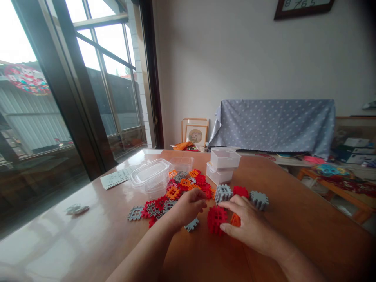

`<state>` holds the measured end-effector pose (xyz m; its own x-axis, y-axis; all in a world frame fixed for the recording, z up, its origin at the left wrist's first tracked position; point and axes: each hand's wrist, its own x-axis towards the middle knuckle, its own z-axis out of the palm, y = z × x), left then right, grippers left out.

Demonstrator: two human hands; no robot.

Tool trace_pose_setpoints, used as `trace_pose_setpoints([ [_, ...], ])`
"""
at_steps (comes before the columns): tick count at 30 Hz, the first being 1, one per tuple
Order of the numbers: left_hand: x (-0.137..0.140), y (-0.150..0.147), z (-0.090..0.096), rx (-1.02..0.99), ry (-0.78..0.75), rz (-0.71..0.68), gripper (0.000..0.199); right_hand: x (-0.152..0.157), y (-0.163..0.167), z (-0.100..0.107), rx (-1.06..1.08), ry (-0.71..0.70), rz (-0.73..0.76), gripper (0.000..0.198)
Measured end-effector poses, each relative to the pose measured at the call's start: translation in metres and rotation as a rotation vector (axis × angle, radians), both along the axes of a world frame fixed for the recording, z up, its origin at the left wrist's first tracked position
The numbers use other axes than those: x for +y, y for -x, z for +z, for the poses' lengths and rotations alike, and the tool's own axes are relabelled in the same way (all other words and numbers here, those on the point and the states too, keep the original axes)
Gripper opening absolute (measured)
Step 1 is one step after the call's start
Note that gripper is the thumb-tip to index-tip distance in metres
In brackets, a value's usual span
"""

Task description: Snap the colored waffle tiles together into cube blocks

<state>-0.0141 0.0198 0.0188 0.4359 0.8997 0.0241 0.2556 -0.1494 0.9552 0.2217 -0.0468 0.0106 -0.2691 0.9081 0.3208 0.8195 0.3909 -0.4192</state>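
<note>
My left hand (190, 205) hovers over the front of a loose pile of plastic window-shaped building tiles (173, 192) in red, orange and grey. Its fingers are loosely curled and slightly apart, with no tile visible in them. Just below it lies a single grey tile (192, 225). My right hand (249, 219) has thumb and fingers spread beside a stack of red tiles (217, 220), its thumb at the stack's edge. Partly behind this hand are orange tiles (235, 220). Beyond it stand a grey stack (223, 193), red tiles (241, 191) and another grey stack (259, 199).
Clear plastic containers (149, 174) stand behind the pile, and two stacked white boxes (225, 158) to their right. Paper with handwriting (116, 178) and a small plastic packet (76, 209) lie left on the brown table (123, 250). A window (114, 78) flanks the table.
</note>
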Motion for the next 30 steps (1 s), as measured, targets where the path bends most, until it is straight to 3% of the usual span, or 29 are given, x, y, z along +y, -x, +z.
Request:
trace_pose_setpoints([
  [4,-0.005,0.004,0.001,0.137,-0.105,-0.103,0.02,0.001,-0.002,-0.004,-0.032,0.021,-0.013,0.051],
  [8,-0.015,0.009,0.007,0.262,-0.155,-0.144,0.041,0.001,-0.008,-0.005,-0.066,0.041,-0.018,0.059],
  [12,-0.021,0.008,0.008,0.295,-0.251,-0.2,0.07,-0.004,-0.008,-0.001,-0.125,0.038,-0.029,0.05],
  [15,-0.022,0.003,0.003,0.299,-0.334,-0.206,0.078,-0.008,-0.004,0.003,-0.15,0.038,-0.027,0.042],
  [21,-0.016,-0.006,-0.003,0.389,-0.302,-0.259,0.051,-0.009,-0.001,0.005,-0.184,0.039,-0.048,0.034],
  [30,-0.014,-0.008,-0.003,0.417,-0.239,-0.274,0.041,-0.009,0.004,0.009,-0.18,0.023,-0.075,0.027],
])
